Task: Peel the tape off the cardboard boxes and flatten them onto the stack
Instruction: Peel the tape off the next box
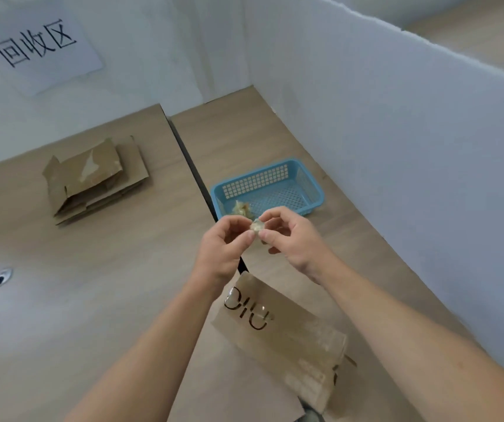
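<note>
- While you hold the tape wad [256, 226] between both hands, left hand [224, 245] and right hand [290, 236] each pinch it at thumb and fingertips, remaining fingers loosely curled.
- The blue basket [305, 175] lies just beyond your hands, slightly rightward. Your right hand is nearer. One tape scrap [240, 208] sits inside.
- The cardboard box [284, 336] rests on the surface [92, 284] between your forearms, long axis slanting from beneath your left wrist toward you and rightward. Whether tape remains on it cannot be told.
- The stack [92, 181] lies well apart, far left. Your left hand is nearer.
</note>
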